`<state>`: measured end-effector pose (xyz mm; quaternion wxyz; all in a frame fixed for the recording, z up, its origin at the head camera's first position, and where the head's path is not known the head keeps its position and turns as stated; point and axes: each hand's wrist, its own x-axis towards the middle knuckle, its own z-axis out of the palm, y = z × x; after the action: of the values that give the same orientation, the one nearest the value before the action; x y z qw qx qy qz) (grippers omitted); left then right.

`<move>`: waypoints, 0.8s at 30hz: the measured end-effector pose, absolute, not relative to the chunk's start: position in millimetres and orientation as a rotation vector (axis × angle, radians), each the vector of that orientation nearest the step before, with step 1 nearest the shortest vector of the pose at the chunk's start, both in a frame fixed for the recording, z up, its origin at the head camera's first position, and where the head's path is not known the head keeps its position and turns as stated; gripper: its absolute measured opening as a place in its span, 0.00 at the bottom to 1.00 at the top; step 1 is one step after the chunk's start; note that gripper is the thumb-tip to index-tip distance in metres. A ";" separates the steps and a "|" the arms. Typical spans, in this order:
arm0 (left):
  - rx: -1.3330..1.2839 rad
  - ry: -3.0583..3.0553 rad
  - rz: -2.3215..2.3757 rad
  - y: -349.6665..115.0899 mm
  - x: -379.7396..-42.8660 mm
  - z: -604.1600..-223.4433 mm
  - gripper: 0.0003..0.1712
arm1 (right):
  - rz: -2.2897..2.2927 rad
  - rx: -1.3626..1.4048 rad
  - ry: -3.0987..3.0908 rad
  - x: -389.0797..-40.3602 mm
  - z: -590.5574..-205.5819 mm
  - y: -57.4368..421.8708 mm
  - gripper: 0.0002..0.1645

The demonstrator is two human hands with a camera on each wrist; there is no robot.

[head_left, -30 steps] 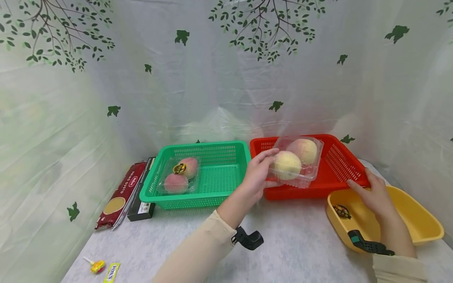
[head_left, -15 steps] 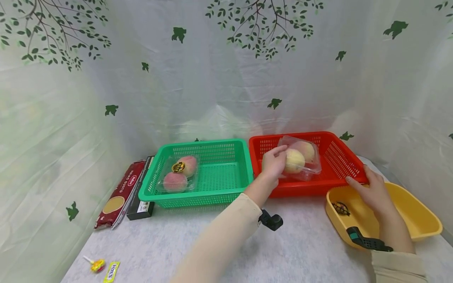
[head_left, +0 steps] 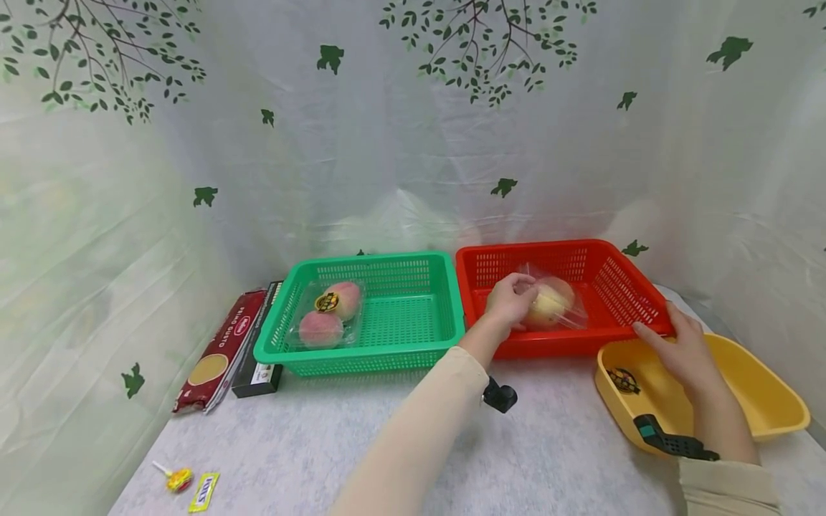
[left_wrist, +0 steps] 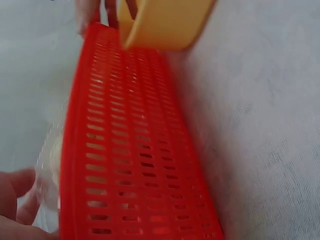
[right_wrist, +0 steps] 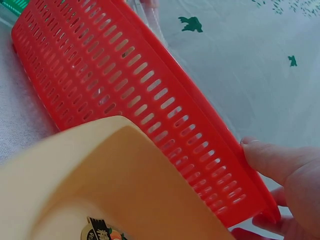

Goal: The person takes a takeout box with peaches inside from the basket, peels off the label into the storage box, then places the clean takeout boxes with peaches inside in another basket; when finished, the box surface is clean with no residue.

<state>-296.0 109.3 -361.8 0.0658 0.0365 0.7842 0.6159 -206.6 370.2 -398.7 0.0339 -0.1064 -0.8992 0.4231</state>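
Clock: 12 points to the leaf-printed curtain (head_left: 413, 179), 6 to the wearer.
Clear fruit pack: it holds pale yellow and pinkish peach-like fruits (head_left: 548, 304) and sits within the red basket's walls, near the middle; whether it rests on the floor of the basket, I cannot tell.
Left hand: at the pack's 9 o'clock (head_left: 510, 301), thumb and fingers grasping its side edge; in the left wrist view they show beyond the basket wall.
Red basket: slotted walls and a smooth rim (head_left: 629, 319), to the right of centre on the table (head_left: 290, 444).
Right hand: at the red basket's 4 o'clock corner (head_left: 677, 358), grasping the rim, thumb on top and fingers curled about the outside.
Yellow tub: at the red basket's 4 o'clock (head_left: 761, 387), beneath the right forearm, with a dark round sticker (head_left: 623, 380) inside; whether tub and basket touch, I cannot tell.
Green basket: at the red basket's 9 o'clock (head_left: 403, 322); a second clear pack of pink fruits (head_left: 321, 330) lies in its 9 o'clock half.
Maroon packet: beyond the green basket's 9 o'clock side (head_left: 219, 351), with a black box (head_left: 258, 385) between them.
Lollipop: at the green basket's 8 o'clock (head_left: 178, 479), near the table edge; a small yellow wrapper (head_left: 204, 491) lies at its 4 o'clock.
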 end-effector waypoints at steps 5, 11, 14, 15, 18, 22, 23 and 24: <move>0.300 2.584 1.568 110.8 -295.1 -364.8 0.09 | 1.290 -0.326 -2.765 -206.0 -398.1 368.5 0.58; 0.464 2.716 1.199 118.4 -290.3 -365.4 0.10 | 1.291 -0.325 -2.761 -207.5 -397.9 369.5 0.58; 0.542 2.667 1.129 120.7 -291.4 -365.2 0.10 | 1.291 -0.319 -2.758 -208.9 -397.5 371.5 0.57; 0.563 2.638 1.127 120.7 -292.2 -364.8 0.11 | 1.292 -0.316 -2.755 -209.3 -397.5 371.8 0.57; 0.598 2.542 1.134 119.6 -295.4 -365.1 0.17 | 1.282 -0.310 -2.752 -210.3 -397.8 372.5 0.57; 0.577 2.452 1.098 117.3 -299.7 -367.1 0.30 | 1.285 -0.314 -2.754 -209.8 -399.0 371.2 0.56; 0.564 2.432 1.088 117.0 -300.4 -367.6 0.32 | 1.287 -0.314 -2.752 -209.4 -399.3 370.6 0.56; 0.562 2.415 1.076 116.9 -301.2 -368.1 0.33 | 1.297 -0.317 -2.745 -209.1 -399.5 370.1 0.56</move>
<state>-301.2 116.9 -368.1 0.2176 0.2031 0.8721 0.3885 -209.1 370.1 -399.5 0.0447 -0.1036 -0.8984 0.4245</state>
